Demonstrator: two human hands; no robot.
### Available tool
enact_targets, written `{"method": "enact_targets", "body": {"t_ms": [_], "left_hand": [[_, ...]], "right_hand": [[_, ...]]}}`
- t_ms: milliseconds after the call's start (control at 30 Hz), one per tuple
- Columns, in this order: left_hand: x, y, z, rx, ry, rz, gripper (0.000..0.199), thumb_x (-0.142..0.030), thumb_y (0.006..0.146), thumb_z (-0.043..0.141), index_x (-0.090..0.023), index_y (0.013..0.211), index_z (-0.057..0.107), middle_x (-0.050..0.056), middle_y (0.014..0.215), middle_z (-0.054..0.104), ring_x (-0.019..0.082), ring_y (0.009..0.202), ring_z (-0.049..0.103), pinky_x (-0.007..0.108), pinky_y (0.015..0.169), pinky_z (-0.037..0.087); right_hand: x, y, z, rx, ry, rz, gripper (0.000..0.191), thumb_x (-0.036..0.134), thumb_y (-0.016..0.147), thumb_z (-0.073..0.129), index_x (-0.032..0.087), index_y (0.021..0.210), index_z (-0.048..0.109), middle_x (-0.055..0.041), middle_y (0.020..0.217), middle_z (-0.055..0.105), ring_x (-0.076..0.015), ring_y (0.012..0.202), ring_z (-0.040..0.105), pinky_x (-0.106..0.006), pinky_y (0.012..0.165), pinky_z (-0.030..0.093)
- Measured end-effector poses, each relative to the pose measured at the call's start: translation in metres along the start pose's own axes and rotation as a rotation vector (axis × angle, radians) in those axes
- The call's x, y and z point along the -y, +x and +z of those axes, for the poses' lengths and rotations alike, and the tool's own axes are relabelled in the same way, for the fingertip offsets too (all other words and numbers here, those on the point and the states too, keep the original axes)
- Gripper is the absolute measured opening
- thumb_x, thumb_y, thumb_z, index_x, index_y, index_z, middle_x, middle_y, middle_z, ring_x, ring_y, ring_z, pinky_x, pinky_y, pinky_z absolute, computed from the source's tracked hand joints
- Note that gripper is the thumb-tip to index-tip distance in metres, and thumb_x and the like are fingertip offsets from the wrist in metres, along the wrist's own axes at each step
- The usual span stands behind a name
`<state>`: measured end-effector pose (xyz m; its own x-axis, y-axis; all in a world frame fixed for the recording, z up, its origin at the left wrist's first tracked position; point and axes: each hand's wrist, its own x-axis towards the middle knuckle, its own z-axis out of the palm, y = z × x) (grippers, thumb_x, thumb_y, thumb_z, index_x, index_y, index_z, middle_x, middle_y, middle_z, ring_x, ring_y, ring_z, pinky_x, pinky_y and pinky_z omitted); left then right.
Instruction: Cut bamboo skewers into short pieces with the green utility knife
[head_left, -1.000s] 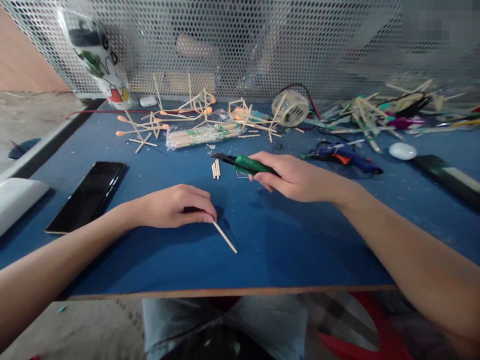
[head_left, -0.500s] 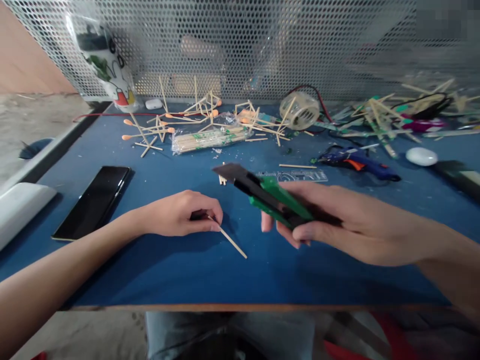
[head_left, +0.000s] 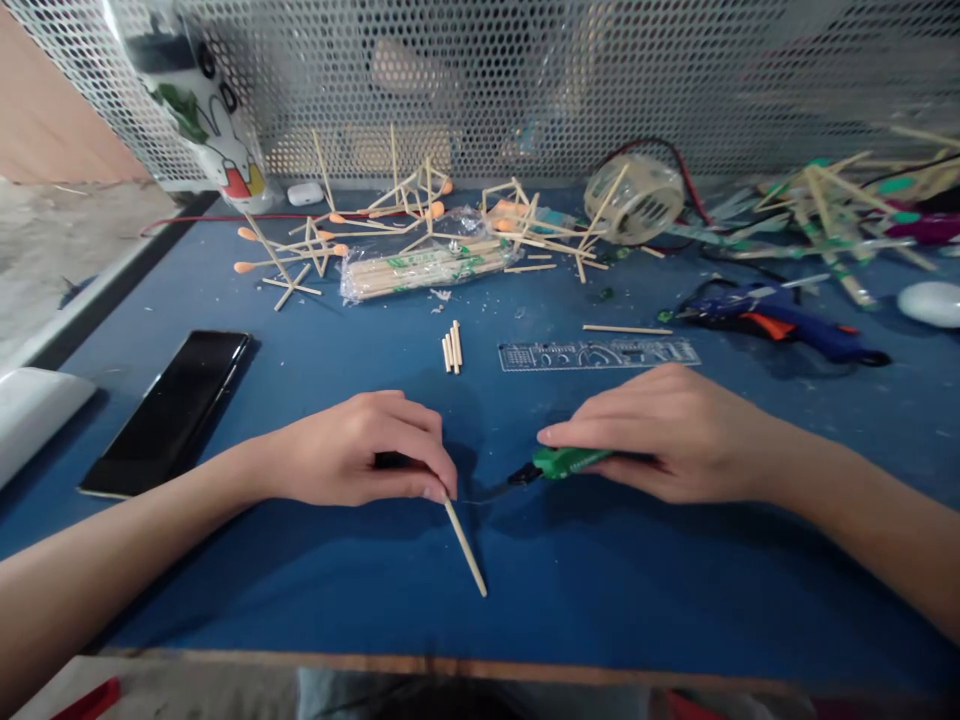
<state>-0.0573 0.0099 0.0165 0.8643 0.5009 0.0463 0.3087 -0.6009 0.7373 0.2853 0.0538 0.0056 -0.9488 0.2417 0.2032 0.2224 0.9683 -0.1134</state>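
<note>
Head camera: the thumb and forefinger of the left hand [head_left: 382,450], at the centre of the frame, are pinched together on the upper end of a thin, pale wooden stick [head_left: 466,550]. This stick slants down to the lower centre, its far end free of the fingers. Right of centre, the fingers of the right hand [head_left: 667,435] are closed around a green plastic utility knife with a dark blade [head_left: 574,461]. The blade points left towards the stick; it is blurred near its tip, so I cannot tell whether it touches.

Just above centre, some short, pale wooden pieces [head_left: 452,348] lie side by side. To their right is a clear plastic ruler with white markings [head_left: 600,354], with another thin wooden stick [head_left: 628,330] just above it. A blue hot-glue gun with an orange trigger [head_left: 787,320] lies at the right.

Farther out, a black, glossy smartphone [head_left: 169,410] lies at the left, and a clear plastic packet of wooden sticks [head_left: 424,268] sits at upper centre. At the upper left, a white bottle with a cartoon print [head_left: 225,150] stands before a grey perforated metal panel [head_left: 480,50].
</note>
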Motion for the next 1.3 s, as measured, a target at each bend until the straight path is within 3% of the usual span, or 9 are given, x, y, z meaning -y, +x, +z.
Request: {"method": "enact_targets", "body": {"t_ms": [733, 933, 1300], "left_hand": [[0.000, 0.002, 0.002, 0.031, 0.044, 0.024, 0.014, -0.024, 0.103, 0.059, -0.021, 0.107, 0.072, 0.002, 0.100, 0.074, 0.011, 0.087, 0.067, 0.030, 0.080, 0.036], [0.001, 0.003, 0.004, 0.027, 0.076, 0.034, 0.015, -0.026, 0.104, 0.057, -0.020, 0.105, 0.071, 0.003, 0.097, 0.074, 0.012, 0.083, 0.066, 0.031, 0.079, 0.036], [0.000, 0.004, 0.005, 0.053, 0.104, 0.032, 0.017, -0.028, 0.105, 0.055, -0.020, 0.101, 0.069, 0.004, 0.096, 0.075, 0.013, 0.083, 0.065, 0.031, 0.077, 0.034]], "right_hand": [[0.006, 0.003, 0.003, -0.018, 0.000, -0.069, 0.034, 0.023, 0.101, 0.051, 0.025, 0.135, 0.054, -0.0006, 0.100, 0.074, -0.0124, 0.082, 0.070, -0.028, 0.062, 0.043], [0.006, 0.007, 0.000, 0.058, 0.045, -0.047, 0.031, 0.020, 0.101, 0.049, 0.023, 0.132, 0.053, 0.0005, 0.089, 0.071, -0.0116, 0.072, 0.065, -0.029, 0.059, 0.037], [0.015, 0.015, 0.000, 0.037, -0.008, -0.064, 0.025, 0.025, 0.103, 0.047, 0.020, 0.127, 0.052, 0.0023, 0.079, 0.067, -0.0107, 0.062, 0.059, -0.029, 0.055, 0.031]]}}
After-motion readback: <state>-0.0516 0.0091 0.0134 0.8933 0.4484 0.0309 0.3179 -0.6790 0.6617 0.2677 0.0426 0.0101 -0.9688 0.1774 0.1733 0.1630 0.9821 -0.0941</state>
